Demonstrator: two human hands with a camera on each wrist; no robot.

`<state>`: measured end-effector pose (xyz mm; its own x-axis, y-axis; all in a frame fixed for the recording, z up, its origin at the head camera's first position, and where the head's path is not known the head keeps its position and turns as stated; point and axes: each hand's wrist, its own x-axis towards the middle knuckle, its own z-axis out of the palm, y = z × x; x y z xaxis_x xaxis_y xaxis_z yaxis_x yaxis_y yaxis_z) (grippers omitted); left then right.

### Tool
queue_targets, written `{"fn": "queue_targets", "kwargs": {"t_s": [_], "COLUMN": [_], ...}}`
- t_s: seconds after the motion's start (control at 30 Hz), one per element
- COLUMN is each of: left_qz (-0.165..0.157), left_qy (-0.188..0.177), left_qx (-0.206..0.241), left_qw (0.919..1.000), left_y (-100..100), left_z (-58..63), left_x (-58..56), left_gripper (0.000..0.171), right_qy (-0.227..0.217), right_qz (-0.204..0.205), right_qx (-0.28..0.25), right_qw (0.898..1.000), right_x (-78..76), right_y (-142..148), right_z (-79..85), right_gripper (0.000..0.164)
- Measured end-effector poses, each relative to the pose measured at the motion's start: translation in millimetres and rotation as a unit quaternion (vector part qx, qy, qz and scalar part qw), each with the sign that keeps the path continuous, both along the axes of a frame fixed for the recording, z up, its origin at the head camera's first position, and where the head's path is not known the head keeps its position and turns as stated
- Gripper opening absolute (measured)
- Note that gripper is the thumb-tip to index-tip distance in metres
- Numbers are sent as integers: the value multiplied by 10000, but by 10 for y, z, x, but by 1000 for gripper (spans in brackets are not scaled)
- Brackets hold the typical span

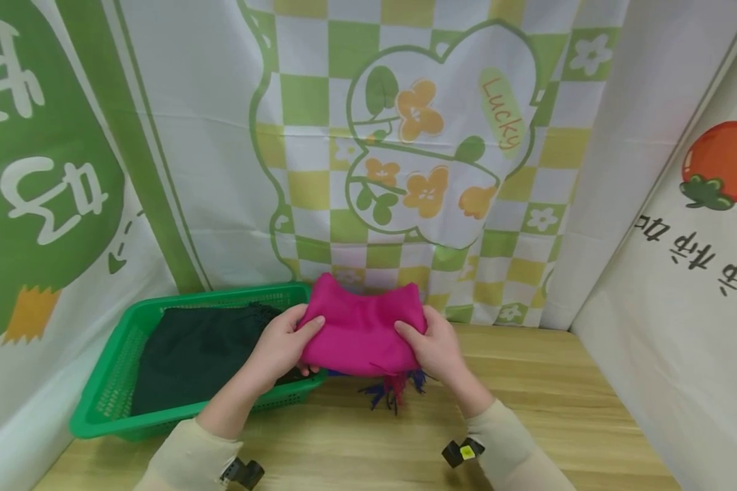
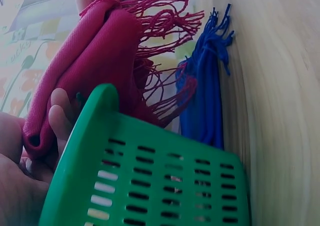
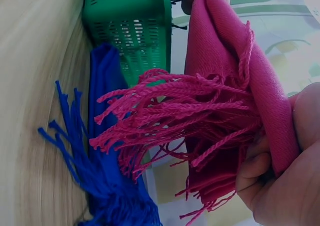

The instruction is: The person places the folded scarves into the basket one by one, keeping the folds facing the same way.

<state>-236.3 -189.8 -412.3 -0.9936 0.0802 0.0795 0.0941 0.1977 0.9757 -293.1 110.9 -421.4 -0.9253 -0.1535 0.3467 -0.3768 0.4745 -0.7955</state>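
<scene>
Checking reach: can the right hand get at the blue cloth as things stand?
Probably not directly: the right hand grips the pink cloth, which is held above the blue cloth.

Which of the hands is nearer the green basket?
Left: the left hand is at the right end of the green basket; the right hand is farther right, across the pink cloth.

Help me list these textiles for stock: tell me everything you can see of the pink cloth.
The pink cloth is a deep magenta, apparently woven fabric, folded into layers, its far edge dipping between two raised corners. Twisted fringe of the same colour hangs loose. The left hand and right hand grip opposite sides, holding it above the table beside the green basket. Whether the fringe touches the blue cloth below is unclear.
</scene>
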Motion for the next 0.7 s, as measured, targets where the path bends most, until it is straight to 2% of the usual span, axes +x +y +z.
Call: {"fn": "queue_targets", "kwargs": {"t_s": [0.43,0.7], "left_qz": [232,277], "left_qy": [53,83], "left_qx": [-249,-286], "left_qw": [9994,9992], "left_y": [-249,-396], "left_z": [45,40], "left_x": [111,165], "left_gripper": [38,43], "right_qy": [5,-49], "right_qz": [320,414], "right_qx": [-355,-299], "right_qw": [9989,9987], "right_x": [18,37], "right_y": [-270,-408], "right_z": [27,27], "right_gripper": [30,31]}}
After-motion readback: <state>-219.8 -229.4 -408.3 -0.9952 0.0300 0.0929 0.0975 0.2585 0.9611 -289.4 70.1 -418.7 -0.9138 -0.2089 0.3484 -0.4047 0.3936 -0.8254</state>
